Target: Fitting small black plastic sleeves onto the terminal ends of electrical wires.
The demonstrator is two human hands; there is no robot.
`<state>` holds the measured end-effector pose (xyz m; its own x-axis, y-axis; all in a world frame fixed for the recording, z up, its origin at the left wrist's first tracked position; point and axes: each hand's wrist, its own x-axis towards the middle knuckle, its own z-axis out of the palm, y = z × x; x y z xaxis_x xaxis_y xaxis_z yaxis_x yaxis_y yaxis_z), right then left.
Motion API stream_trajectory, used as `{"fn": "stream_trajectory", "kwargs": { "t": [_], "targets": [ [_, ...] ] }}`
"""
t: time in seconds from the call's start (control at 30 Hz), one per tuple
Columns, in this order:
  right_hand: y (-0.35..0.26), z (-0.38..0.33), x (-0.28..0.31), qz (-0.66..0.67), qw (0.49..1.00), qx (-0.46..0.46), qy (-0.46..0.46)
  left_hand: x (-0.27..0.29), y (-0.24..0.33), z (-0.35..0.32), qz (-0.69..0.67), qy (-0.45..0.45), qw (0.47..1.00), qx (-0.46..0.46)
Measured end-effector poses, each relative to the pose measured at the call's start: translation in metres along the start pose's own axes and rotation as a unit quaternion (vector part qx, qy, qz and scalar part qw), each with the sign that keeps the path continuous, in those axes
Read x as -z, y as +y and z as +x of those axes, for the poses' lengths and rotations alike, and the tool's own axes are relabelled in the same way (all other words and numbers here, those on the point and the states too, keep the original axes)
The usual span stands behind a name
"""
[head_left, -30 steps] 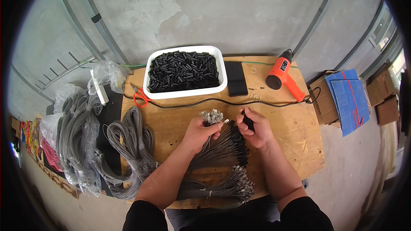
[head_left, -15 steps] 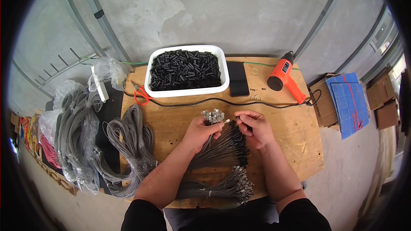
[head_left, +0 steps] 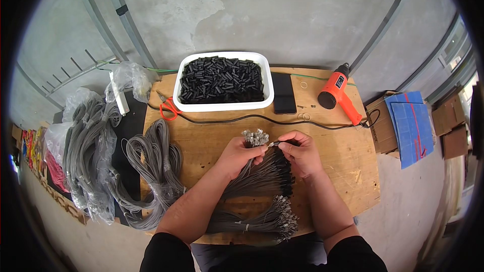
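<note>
Holds in closed left hand [head_left: 239,155] a bunch of grey cables [head_left: 255,137], at frame centre; pinches between nearly joined fingertips of right hand [head_left: 301,154] a small black tube [head_left: 275,143], by a pale cable end [head_left: 270,145]; has in upper middle a white tub [head_left: 224,106], full of short black tubes [head_left: 222,80]

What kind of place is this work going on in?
Most likely a small workshop: a worn wooden table bears bundled grey cables, a white tub full of short black pieces, and an orange heat gun, all beside a bare grey wall.
</note>
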<state>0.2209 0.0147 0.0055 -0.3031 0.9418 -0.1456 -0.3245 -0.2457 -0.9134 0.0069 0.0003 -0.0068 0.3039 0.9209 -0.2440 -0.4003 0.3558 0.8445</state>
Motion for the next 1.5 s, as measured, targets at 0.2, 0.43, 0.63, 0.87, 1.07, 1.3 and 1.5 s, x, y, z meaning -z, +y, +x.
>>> {"fn": "stream_trajectory", "kwargs": {
  "t": [0.2, 0.43, 0.63, 0.87, 1.07, 1.3, 1.5],
  "targets": [
    [0.000, -0.001, -0.001, 0.016, 0.999, 0.028, 0.007, -0.001, 0.002, -0.001, -0.009, -0.019, 1.000, 0.001],
    [0.000, -0.002, -0.004, 0.003, 1.000, 0.028, 0.013, -0.003, 0.003, -0.003, 0.002, -0.019, 1.000, -0.013],
    [0.003, -0.001, -0.004, -0.007, 0.999, 0.026, 0.022, -0.002, 0.002, -0.003, 0.020, -0.002, 1.000, -0.011],
    [0.003, -0.001, -0.003, -0.024, 0.999, 0.036, 0.012, -0.004, 0.003, -0.003, 0.027, 0.010, 1.000, -0.004],
    [0.001, 0.000, 0.002, 0.014, 1.000, 0.006, 0.010, -0.001, 0.005, -0.003, 0.054, 0.031, 0.998, -0.006],
    [-0.007, 0.004, 0.012, 0.165, 0.981, -0.094, -0.039, -0.003, 0.005, -0.004, 0.021, 0.010, 1.000, 0.000],
    [-0.006, 0.002, 0.009, 0.147, 0.981, -0.114, -0.052, -0.002, 0.001, -0.002, 0.019, -0.002, 1.000, 0.002]
  ]
}}
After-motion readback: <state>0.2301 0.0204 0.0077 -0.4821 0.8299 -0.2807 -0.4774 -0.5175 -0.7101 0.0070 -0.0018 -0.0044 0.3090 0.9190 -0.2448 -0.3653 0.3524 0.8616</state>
